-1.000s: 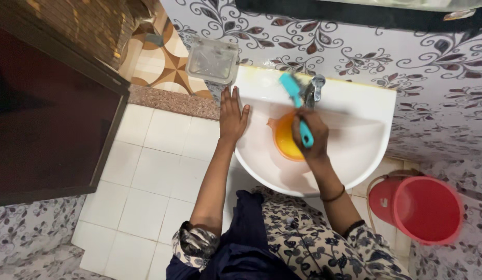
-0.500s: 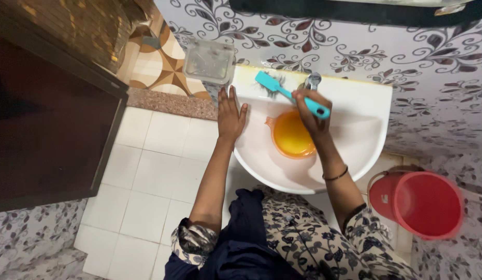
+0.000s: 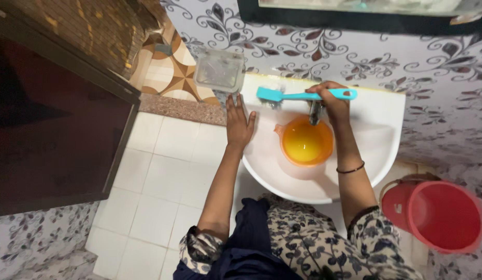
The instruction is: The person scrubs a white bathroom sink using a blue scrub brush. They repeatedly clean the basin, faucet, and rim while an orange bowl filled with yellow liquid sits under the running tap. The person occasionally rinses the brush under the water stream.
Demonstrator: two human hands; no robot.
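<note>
A white wash basin (image 3: 375, 150) is fixed to the patterned wall. My right hand (image 3: 331, 101) grips a turquoise long-handled brush (image 3: 282, 96) held level, its bristle head on the basin's back left corner. The hand sits over the metal tap (image 3: 316, 111). An orange mug (image 3: 306, 141) stands in the bowl below the tap. My left hand (image 3: 239, 123) lies flat, fingers spread, on the basin's left rim.
A red bucket (image 3: 440, 215) stands on the floor at the right of the basin. A clear plastic soap holder (image 3: 219, 70) hangs on the wall at the left. A dark door (image 3: 54, 119) fills the left side. White floor tiles (image 3: 163, 176) lie below.
My right hand swung the brush from upright over the tap to level, bristle head now at the basin's back left corner. My left hand stayed on the rim.
</note>
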